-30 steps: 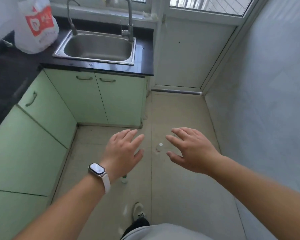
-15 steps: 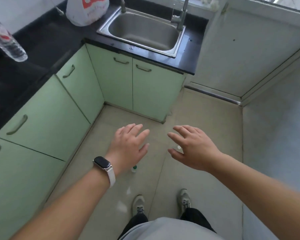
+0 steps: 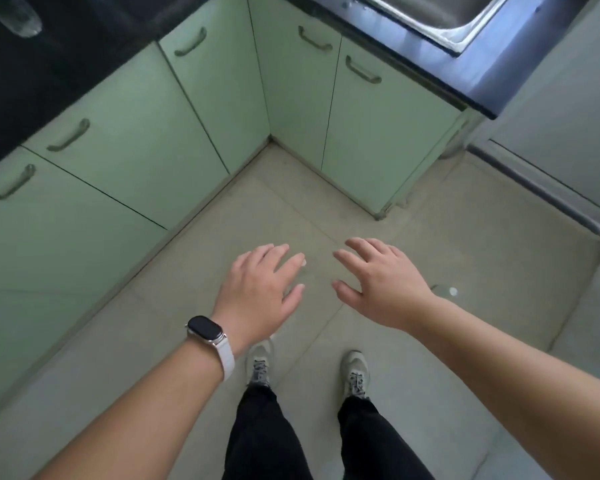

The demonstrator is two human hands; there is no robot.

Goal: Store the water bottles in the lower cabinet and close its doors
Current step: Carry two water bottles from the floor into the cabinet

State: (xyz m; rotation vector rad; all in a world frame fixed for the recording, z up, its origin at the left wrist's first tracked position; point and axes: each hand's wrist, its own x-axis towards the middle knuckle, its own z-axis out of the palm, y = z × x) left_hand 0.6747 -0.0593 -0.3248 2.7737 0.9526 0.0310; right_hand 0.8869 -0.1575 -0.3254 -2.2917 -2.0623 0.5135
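My left hand (image 3: pixel 260 292), with a watch on its wrist, and my right hand (image 3: pixel 385 282) hover palm down over the floor, fingers apart and holding nothing. A clear water bottle (image 3: pixel 447 291) with a white cap stands on the floor just right of my right wrist. Another white cap (image 3: pixel 304 262) peeks out beside my left index finger; the rest of that bottle is hidden. A third clear bottle (image 3: pixel 21 19) lies on the black counter at the top left. The pale green lower cabinet doors (image 3: pixel 125 161) on the left and under the sink (image 3: pixel 378 133) are all closed.
The black counter (image 3: pixel 49 74) runs along the left and back, with a steel sink (image 3: pixel 465 26) at the top right. A metal door threshold (image 3: pixel 551 199) crosses the right side. My two shoes (image 3: pixel 355 372) stand on the beige tiled floor below my hands.
The view has tilted down and swung left: the sink slid to the top right and my legs and shoes came into view. Both hands stay spread and empty.
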